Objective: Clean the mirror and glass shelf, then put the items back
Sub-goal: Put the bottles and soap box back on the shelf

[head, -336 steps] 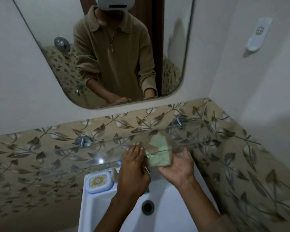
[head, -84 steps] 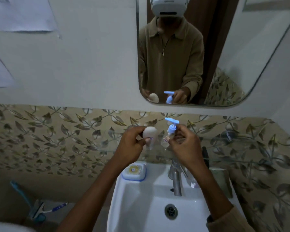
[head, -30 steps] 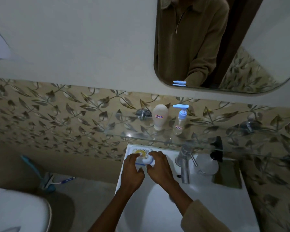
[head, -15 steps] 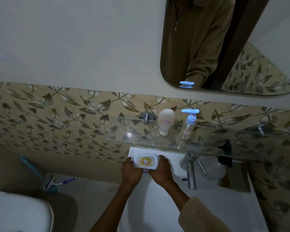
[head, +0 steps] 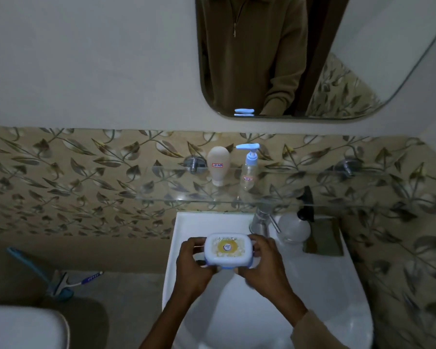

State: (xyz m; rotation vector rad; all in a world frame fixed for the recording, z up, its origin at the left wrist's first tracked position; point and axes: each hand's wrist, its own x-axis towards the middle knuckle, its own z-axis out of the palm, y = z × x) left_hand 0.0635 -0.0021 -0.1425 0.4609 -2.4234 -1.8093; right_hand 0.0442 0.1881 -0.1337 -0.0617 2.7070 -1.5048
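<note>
A white and blue soap box (head: pixel 228 250) with a yellow label is held above the white sink (head: pixel 320 295). My left hand (head: pixel 193 267) grips its left end and my right hand (head: pixel 264 267) grips its right end. Higher up, the glass shelf (head: pixel 166 195) spans the leaf-patterned tiles. A white tube (head: pixel 218 165) stands upside down on the shelf, with a clear pump bottle (head: pixel 248 167) with a blue top just right of it. The mirror (head: pixel 363 54) hangs on the wall above.
A chrome tap (head: pixel 261 220) rises at the sink's back. A clear spray bottle (head: pixel 296 222) with a black trigger and a green cloth (head: pixel 324 238) lie on the sink's right rim. A toilet lid (head: pixel 20 326) and a blue squeegee (head: pixel 61 283) are at lower left.
Both hands lifted the soap box off the sink's back left rim and brought it nearer to me, over the basin. The tube and pump bottle stay on the shelf.
</note>
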